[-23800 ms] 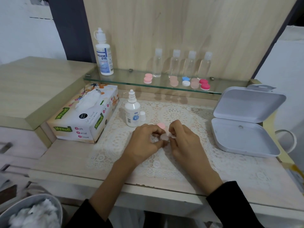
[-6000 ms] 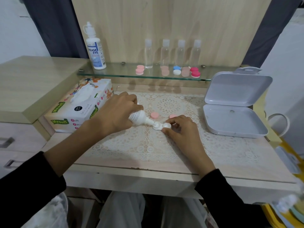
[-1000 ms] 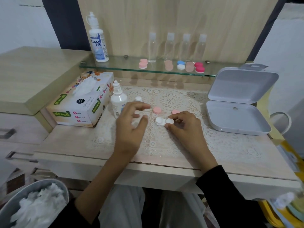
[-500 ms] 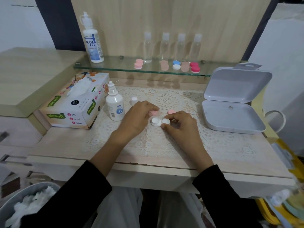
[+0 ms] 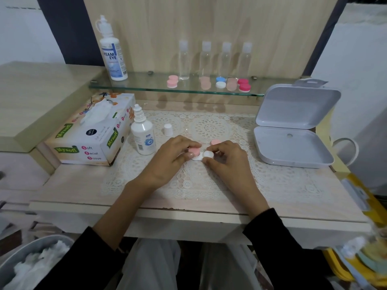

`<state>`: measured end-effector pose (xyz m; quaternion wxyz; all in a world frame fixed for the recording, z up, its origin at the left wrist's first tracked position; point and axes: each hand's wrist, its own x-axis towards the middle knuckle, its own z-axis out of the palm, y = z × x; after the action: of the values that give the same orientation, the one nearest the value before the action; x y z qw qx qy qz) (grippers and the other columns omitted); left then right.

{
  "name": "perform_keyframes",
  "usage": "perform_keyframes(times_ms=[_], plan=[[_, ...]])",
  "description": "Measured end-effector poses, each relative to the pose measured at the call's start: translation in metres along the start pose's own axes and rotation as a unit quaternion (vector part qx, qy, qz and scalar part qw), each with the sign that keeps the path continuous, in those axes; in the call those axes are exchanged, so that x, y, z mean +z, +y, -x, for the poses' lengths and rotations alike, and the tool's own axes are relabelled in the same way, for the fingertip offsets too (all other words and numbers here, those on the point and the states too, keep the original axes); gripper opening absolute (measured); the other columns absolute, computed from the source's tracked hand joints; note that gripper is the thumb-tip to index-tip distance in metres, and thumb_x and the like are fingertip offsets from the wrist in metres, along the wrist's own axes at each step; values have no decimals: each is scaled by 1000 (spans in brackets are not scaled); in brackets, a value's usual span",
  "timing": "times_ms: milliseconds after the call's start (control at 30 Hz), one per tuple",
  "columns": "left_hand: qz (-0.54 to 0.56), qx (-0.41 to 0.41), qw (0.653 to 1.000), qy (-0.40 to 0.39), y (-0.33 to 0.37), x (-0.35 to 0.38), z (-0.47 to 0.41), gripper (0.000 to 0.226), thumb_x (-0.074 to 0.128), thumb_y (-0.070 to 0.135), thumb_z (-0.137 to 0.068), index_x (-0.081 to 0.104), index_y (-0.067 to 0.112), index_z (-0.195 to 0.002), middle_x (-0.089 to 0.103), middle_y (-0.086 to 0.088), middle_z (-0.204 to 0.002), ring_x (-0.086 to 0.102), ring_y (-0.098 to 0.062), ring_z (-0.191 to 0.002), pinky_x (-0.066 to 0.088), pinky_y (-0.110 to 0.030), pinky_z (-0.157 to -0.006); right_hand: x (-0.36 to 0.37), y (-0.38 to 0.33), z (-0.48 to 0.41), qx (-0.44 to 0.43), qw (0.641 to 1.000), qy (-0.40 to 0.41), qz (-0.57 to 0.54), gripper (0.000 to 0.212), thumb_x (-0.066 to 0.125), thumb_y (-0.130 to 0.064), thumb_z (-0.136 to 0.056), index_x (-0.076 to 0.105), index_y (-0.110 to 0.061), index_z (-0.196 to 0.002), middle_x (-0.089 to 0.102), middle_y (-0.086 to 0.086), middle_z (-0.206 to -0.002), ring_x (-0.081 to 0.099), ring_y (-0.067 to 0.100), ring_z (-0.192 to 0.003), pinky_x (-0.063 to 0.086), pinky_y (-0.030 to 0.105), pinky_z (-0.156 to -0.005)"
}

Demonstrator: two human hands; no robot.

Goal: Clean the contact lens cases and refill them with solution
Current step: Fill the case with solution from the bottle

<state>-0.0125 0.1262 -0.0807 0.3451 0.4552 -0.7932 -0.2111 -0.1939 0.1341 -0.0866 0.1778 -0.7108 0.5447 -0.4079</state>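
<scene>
While the white lens case (image 5: 208, 154) lies on the lace mat (image 5: 209, 183) near the middle of the desk (image 5: 83, 189), its right well is steadied by the right hand (image 5: 228, 164), the fingers (image 5: 221, 147) of which are curled and pinched about the well's rim. A pink cap (image 5: 193, 151) is held over the left well by the left hand (image 5: 169, 160); its fingers (image 5: 188, 144) are bent, and the cap is pinched between forefinger and thumb. Whether the cap is seated on the well cannot be told. The right well is uncovered. A second pink cap (image 5: 215, 141) is placed flat on the mat, just behind the right hand. The small solution bottle (image 5: 143, 135) is stood upright to the left of the left hand, uncapped, with its white cap (image 5: 168, 129) set on the mat near it. A tissue box (image 5: 92, 132) is located at the left edge of the mat, and an open grey box (image 5: 293, 145) at the right. On the glass shelf (image 5: 136, 86) above, a large solution bottle (image 5: 112, 53), four clear bottles (image 5: 183, 59) and further lens cases (image 5: 221, 82) are arranged.
</scene>
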Motion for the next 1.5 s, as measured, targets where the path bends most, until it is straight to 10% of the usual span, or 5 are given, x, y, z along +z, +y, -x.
perform_keyframes(times_ms=[1500], plan=[[-93,5,994,63,-6,9,0,32,67,38,-85,63,22,-113,60,10,-106,49,-6,-103,39,-24,-90,1,1,0,-4,1000,3,-1,19,75,-20,-81,72,-13,-99,61,-3,-93,51,16,-96,32,10,-76]])
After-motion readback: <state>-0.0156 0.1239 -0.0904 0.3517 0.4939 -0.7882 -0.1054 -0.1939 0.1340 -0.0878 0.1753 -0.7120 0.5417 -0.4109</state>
